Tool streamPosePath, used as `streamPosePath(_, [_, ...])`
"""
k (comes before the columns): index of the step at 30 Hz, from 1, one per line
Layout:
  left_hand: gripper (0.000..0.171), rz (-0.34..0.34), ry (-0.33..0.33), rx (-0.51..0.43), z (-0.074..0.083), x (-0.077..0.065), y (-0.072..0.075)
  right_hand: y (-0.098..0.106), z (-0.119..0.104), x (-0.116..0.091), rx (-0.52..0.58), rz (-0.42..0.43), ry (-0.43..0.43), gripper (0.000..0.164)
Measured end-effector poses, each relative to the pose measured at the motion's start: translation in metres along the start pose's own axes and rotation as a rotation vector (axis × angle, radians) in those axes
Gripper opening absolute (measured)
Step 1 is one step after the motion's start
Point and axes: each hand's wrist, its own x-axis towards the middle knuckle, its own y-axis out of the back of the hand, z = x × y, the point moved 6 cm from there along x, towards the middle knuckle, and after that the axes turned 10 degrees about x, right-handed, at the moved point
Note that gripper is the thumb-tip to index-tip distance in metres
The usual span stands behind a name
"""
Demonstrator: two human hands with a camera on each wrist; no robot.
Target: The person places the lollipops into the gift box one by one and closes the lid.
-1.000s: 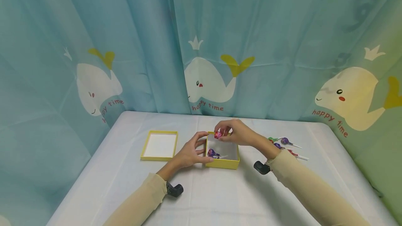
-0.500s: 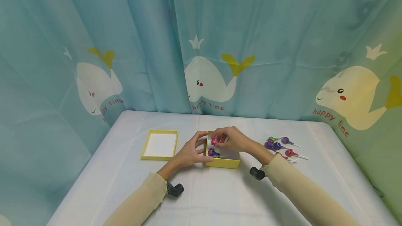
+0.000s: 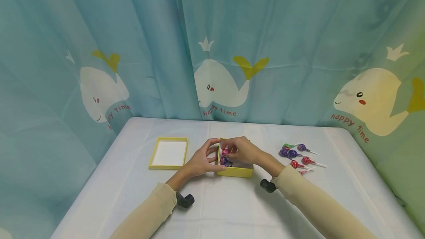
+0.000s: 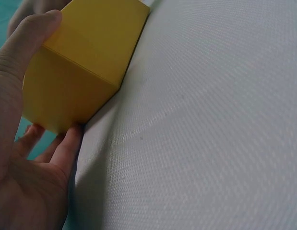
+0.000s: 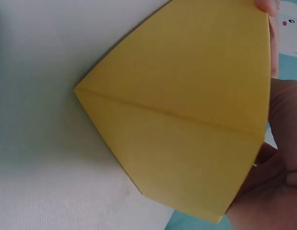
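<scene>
A yellow open-topped box (image 3: 235, 173) with a pale inside stands mid-table. My left hand (image 3: 199, 162) grips it at the left, its thumb by the near corner and its fingers spread along the left wall; the left wrist view shows this grip on the yellow box (image 4: 81, 62). Reaching down inside from the right, my right hand (image 3: 244, 151) pinches a red-wrapped lollipop (image 3: 225, 152). A purple-wrapped lollipop (image 3: 224, 161) lies in the box's near left corner. In the right wrist view the box's wall (image 5: 172, 96) hides the right fingertips and the lollipop.
The box's lid (image 3: 168, 167), yellow-edged and white inside, lies left of the left hand. Several lollipops (image 3: 293, 154) in purple, red and green wrappers lie on the white-covered table (image 3: 212, 209) at the right. A blue whale-print curtain (image 3: 149, 47) hangs behind.
My right hand has lowered the red lollipop from above the box's far rim into the box, beside the purple one. My left hand has kept its grip.
</scene>
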Motion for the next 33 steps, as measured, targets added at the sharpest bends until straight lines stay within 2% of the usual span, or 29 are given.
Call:
streamPosePath(15, [0.089, -0.004, 0.003, -0.024, 0.001, -0.001, -0.001, -0.006, 0.001, 0.002, -0.015, -0.004, -0.028, 0.021])
streamPosePath(29, [0.091, -0.001, 0.009, -0.017, 0.002, -0.001, -0.001, -0.012, 0.002, 0.007, 0.011, -0.058, -0.034, 0.015])
streamPosePath(33, [0.091, 0.0, 0.002, -0.016, 0.002, -0.001, -0.001, -0.014, 0.004, 0.008, 0.016, -0.071, -0.06, 0.015])
